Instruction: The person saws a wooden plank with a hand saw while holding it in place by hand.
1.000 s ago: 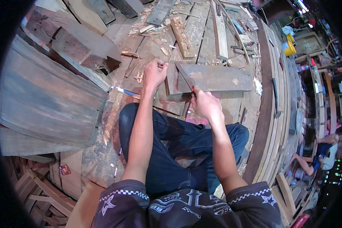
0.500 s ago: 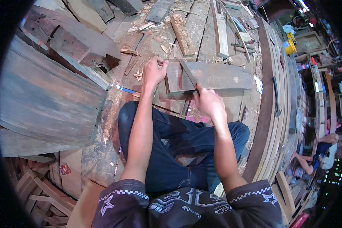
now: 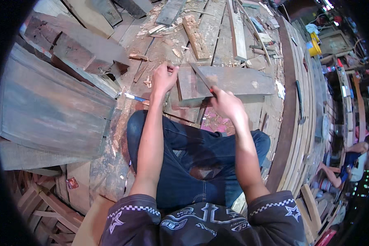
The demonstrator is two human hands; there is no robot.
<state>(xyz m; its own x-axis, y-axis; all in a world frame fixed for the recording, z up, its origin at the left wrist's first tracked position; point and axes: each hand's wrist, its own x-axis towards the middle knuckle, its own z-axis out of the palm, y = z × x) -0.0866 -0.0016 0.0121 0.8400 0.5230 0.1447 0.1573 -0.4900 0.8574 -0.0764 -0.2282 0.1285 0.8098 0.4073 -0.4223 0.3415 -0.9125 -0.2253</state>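
Observation:
A grey, weathered board [image 3: 238,80] lies crosswise in front of my crossed legs. My right hand [image 3: 229,105] is closed around the red-and-black handle of a long, narrow flat-bladed tool [image 3: 201,76]. Its blade slants up and left over the board's left part; whether it is a file or a knife I cannot tell, nor whether it touches the wood. At the board's left end is my left hand [image 3: 165,78], with fingers curled and thumb pressed against them. What it pinches, if anything, is too small to make out.
Wood chips and a rough chewed block [image 3: 196,37] lie beyond the board. Large planks [image 3: 57,106] stand at the left. A blue strip [image 3: 134,97] lies by my left forearm. To the right are long stacked boards, a hammer-like tool [image 3: 299,102], a yellow bucket [image 3: 314,47] and another person [image 3: 348,164].
My right hand has shifted slightly right and down with the bladed tool, so less of the blade overlaps the board's far edge. My left hand has moved slightly left, still curled.

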